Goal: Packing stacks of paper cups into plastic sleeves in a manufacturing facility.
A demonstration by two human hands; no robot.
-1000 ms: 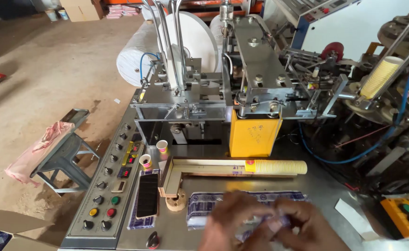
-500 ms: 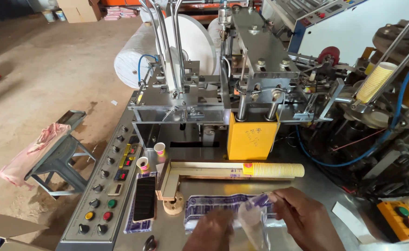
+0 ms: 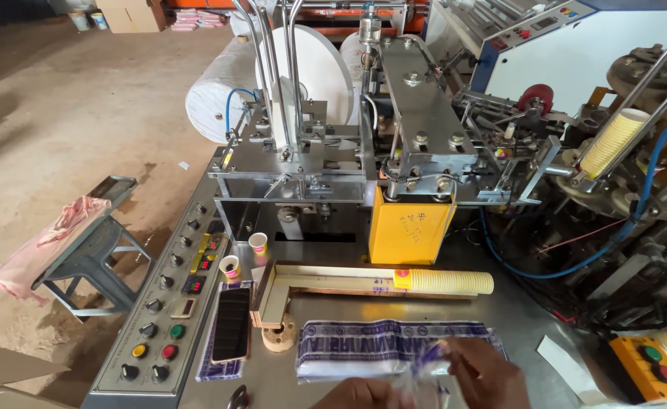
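At the bottom edge my left hand (image 3: 367,394) and my right hand (image 3: 485,375) both pinch a clear plastic bag (image 3: 423,371) with blue print. It lies on a flat stack of the same printed bags (image 3: 364,348) on the metal machine table (image 3: 523,318). Just beyond the stack, a long row of nested yellow paper cups (image 3: 443,282) rests on its side in a tan L-shaped tray (image 3: 303,280). My hands are partly cut off by the frame edge.
A control panel (image 3: 170,303) with knobs and coloured buttons runs down the left, with a black phone (image 3: 232,324) beside it. Two small paper cups (image 3: 244,254) stand near the panel. The cup machine with a yellow block (image 3: 409,227) and white paper rolls (image 3: 273,76) rises behind. A grey stool (image 3: 91,242) stands left.
My hands have drawn apart and lifted a single clear bag off the stack; the view has shifted slightly downward and closer.
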